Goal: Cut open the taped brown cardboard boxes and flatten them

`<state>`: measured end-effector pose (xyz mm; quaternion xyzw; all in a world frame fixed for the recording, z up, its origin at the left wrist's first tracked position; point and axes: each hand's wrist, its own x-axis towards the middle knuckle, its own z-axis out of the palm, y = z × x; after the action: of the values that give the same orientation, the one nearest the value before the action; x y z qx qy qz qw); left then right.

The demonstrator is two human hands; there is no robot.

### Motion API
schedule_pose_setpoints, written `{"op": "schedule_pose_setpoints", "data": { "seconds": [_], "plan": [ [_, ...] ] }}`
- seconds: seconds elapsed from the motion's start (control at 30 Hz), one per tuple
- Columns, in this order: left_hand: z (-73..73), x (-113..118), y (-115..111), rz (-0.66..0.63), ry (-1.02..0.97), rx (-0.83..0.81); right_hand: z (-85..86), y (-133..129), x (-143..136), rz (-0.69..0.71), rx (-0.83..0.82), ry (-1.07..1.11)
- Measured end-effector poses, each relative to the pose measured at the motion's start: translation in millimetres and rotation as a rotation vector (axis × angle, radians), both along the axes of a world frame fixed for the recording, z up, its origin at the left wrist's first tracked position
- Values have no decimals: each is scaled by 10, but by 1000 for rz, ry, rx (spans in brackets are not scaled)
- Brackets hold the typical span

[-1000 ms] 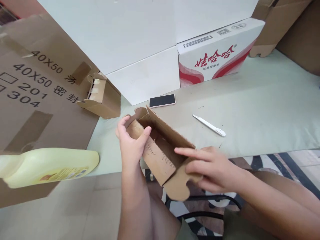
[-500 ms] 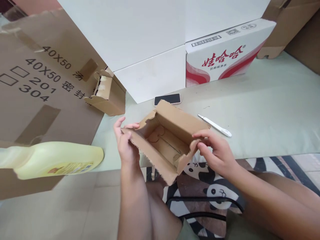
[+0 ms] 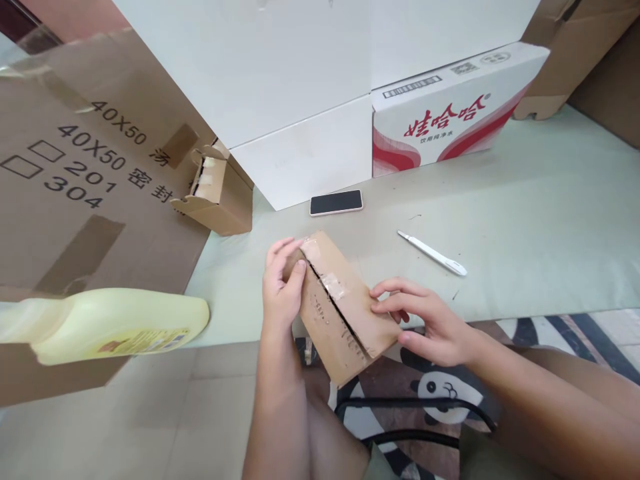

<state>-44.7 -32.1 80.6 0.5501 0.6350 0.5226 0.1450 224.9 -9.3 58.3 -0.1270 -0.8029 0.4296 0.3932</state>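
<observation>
A small brown cardboard box (image 3: 327, 317) is tilted at the front edge of the cloth-covered surface, its taped, seamed side facing up. Clear tape crosses the dark seam, and the box's inside is hidden. My left hand (image 3: 284, 283) grips the upper left end, thumb on the top face. At the right end, my right hand (image 3: 425, 317) holds the box loosely, fingertips on the top face and thumb by the corner. A white craft knife (image 3: 433, 253) lies to the right beyond the box. Behind the box rests a phone (image 3: 336, 203), dark screen up.
A white and red carton (image 3: 450, 127) stands at the back beside large white boxes (image 3: 305, 153). On the left are a second small cardboard box (image 3: 227, 197), a big printed carton (image 3: 60, 220) and a yellow bottle (image 3: 125, 320). A black metal bar (image 3: 415, 403) shows below.
The cardboard box has been turned over, from open side up to taped side up. My left hand has moved right with it, and my right hand has shifted from the flap to the taped side.
</observation>
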Motion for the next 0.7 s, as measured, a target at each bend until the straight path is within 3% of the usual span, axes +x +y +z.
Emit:
{"op": "schedule_pose_setpoints", "data": {
  "seconds": [0.17,0.3,0.37,0.47,0.57,0.7],
  "plan": [
    [25,-86,-23,9,35,-95,-10,2,-20,-96,-56,-81],
    [65,-197,-58,162,-154,-95,6,29,-32,-324,-261,-299],
    [80,-227,-70,255,-282,-53,14,43,-28,-369,-384,-432],
    [82,-237,-86,333,-435,6,-4,47,-22,-233,-494,-500],
    [56,-244,-101,344,-533,-10,-51,33,-36,-37,-451,-331],
    [-30,-297,-90,280,-564,-18,-81,29,-69,-26,-339,-191]
  ]
}}
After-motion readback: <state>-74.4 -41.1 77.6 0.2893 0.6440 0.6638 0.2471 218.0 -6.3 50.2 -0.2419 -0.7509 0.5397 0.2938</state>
